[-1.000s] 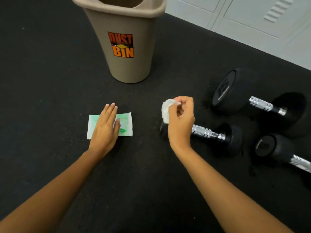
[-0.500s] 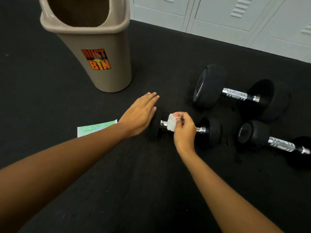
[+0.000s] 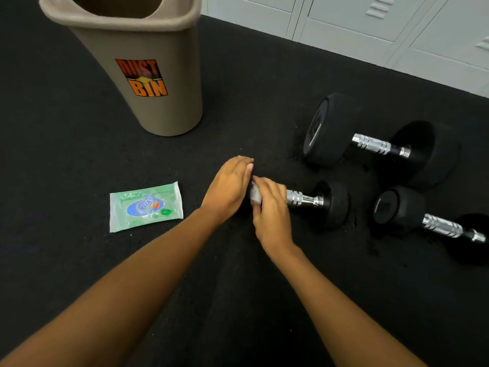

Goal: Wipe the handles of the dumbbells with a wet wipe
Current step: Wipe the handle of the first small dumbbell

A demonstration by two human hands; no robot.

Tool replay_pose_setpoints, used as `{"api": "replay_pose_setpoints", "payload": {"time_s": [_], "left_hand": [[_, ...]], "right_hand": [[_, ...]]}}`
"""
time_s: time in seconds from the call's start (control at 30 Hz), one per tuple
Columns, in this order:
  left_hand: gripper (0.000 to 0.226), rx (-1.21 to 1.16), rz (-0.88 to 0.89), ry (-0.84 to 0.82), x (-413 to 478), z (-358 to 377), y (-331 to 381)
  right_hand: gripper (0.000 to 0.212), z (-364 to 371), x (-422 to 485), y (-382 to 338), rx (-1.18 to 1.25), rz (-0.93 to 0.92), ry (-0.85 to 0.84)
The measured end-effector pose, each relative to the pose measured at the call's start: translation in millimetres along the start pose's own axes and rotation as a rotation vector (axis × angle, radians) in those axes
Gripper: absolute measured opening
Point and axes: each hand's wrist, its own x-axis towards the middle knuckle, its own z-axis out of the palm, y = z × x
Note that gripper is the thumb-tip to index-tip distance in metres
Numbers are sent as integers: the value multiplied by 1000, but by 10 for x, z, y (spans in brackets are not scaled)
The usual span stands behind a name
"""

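Item: small dumbbell [image 3: 320, 203], black heads, chrome handle [image 3: 301, 199], lying on the black rubber floor [image 3: 79, 160]; all places below are given from it. Wet wipe [image 3: 255, 195]: a white wad at the left end of its handle, pinched against the bar by the right hand [image 3: 272, 211], whose fingers curl over the bar; only a small patch of the wipe shows between the two hands. Left hand [image 3: 227, 189]: laid palm-down over the dumbbell's left head, fingers close together and bent over it; whether they grip or merely rest cannot be told. That head is almost wholly hidden under the hand, and the left half of the handle is hidden under the right hand. Wipes pack [image 3: 145, 206]: green, flat on the floor, well to the left, print blurred and unreadable. Dust bin [image 3: 158, 112]: beige, orange "DUST BIN" label, standing behind and to the left, rim cut off at the top edge. Large dumbbell [image 3: 330, 128]: behind and to the right, near but apart, markings on its face illegible. Third dumbbell [image 3: 397, 207]: just to the right, its far head dark and lost against the floor near the frame edge. Lockers [image 3: 344, 25]: pale grey, far behind, only the lower parts in view.
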Motion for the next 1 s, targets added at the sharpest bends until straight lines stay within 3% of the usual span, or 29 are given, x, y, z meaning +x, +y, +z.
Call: {"api": "replay_pose_setpoints", "payload": {"time_s": [0.13,0.3,0.47,0.63,0.87,1.0], "left_hand": [[36,0,32,44,-18,38,-43],[37,16,54,58,-44,53,-55],[35,8,47,67,-44,63,-62],[43,26,42,79,-52,90,-37],[52,64,74,85,-80,77,-36],[51,51,63,91,-70,89,-59]], "right_hand": [[44,31,16,80,-299,4,96],[28,76,-17,102,-276,-26,176],[26,109,-22,105,-235,-18,208],[21,-16,151,40,-217,33,96],[26,-150,467,17,-166,199,-317],[27,-149,245,-14,-271,65,-229]]}}
